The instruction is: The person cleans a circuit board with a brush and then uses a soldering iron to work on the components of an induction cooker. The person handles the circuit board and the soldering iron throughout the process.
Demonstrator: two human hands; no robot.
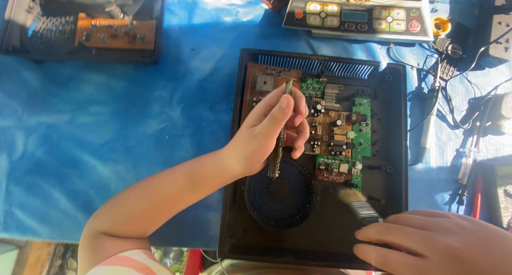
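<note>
Our left hand (272,128) grips metal tweezers (281,131) over the circuit board (330,128). At five o'clock, our right hand (432,243) is closed around a small brush (358,203) inside the black casing (394,120).

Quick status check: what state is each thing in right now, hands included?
Black case: lid off, boards bare.
Circuit boards: seated in the case.
Left hand: holds a thin metal tool over the boards.
Right hand: grips a brush, bristles by the green board.
Soldering iron: lying on the cloth.
</note>
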